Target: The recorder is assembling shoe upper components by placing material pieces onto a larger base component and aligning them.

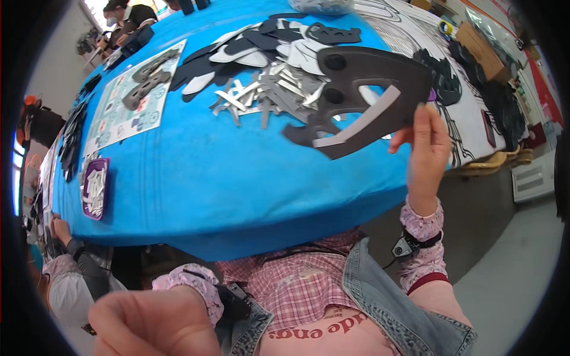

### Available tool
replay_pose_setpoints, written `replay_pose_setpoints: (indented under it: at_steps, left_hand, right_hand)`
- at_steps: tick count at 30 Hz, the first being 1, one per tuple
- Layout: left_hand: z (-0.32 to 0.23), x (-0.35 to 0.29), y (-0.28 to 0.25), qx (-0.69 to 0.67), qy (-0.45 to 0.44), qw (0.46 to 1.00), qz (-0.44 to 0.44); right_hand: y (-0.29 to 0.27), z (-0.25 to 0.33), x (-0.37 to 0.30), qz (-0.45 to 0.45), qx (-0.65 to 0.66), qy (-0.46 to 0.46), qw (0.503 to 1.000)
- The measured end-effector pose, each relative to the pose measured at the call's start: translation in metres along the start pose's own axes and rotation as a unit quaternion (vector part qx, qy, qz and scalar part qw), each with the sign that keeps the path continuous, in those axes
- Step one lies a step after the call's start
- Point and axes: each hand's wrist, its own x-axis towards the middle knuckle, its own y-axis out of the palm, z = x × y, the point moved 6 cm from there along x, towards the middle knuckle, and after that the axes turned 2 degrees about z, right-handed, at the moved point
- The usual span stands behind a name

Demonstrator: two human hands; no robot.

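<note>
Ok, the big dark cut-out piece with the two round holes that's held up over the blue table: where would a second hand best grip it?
Probably at the lower left tip of the dark cut-out piece, coming from the left. The right hand already pinches its right end, so the far tip hangs unsupported. It is flat and thin, which suits a pinch across its faces, clear of the pale grey strip lying on it. The left hand is down by the lap.

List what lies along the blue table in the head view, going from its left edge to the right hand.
Purple tray of pale strips → printed sheet with grey cut pieces on it → loose heap of grey strips → large dark cut piece with a grey strip on it → right hand pinching that piece's edge.
</note>
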Motion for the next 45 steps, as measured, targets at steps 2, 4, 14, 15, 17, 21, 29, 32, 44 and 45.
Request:
replay_pose_setpoints:
  at_steps: [2, 4, 14, 15, 17, 21, 29, 32, 44, 45]
  left_hand:
    - [-0.011, -0.010, -0.001, 0.029, -0.045, 0.998, 0.023]
    - [-0.011, -0.038, -0.011, 0.242, -0.141, 0.958, -0.058]
    - [0.052, -0.194, -0.037, 0.458, -0.553, 0.572, 0.395]
    - [0.056, -0.203, -0.034, 0.438, -0.570, 0.560, 0.412]
    - [0.062, -0.216, -0.031, 0.421, -0.572, 0.570, 0.413]
    - [0.063, -0.217, -0.035, 0.390, -0.576, 0.583, 0.419]
    - [0.064, -0.210, -0.050, 0.358, -0.606, 0.578, 0.414]
    - [0.079, -0.214, -0.041, 0.308, -0.577, 0.638, 0.406]
    - [0.042, -0.099, 0.047, 0.118, -0.223, 0.964, -0.088]
    - [0.038, -0.097, 0.046, 0.128, -0.236, 0.959, -0.093]
  right_hand:
    - [0.008, -0.025, -0.009, 0.027, 0.123, 0.122, 0.984]
    - [0.024, -0.043, -0.029, 0.038, 0.167, 0.216, 0.961]
    - [-0.018, -0.065, 0.043, 0.229, -0.414, -0.074, 0.878]
    - [-0.023, -0.079, 0.059, 0.219, -0.429, -0.081, 0.873]
    - [-0.016, -0.101, 0.068, 0.263, -0.454, -0.153, 0.838]
    - [-0.021, -0.112, 0.080, 0.272, -0.525, -0.143, 0.794]
    - [-0.004, -0.109, 0.078, 0.196, -0.580, -0.340, 0.714]
    - [-0.029, -0.072, 0.081, 0.187, -0.633, -0.271, 0.701]
    - [-0.003, -0.014, 0.027, 0.122, -0.387, -0.060, 0.912]
    - [0.007, -0.014, 0.021, 0.143, -0.398, -0.059, 0.904]
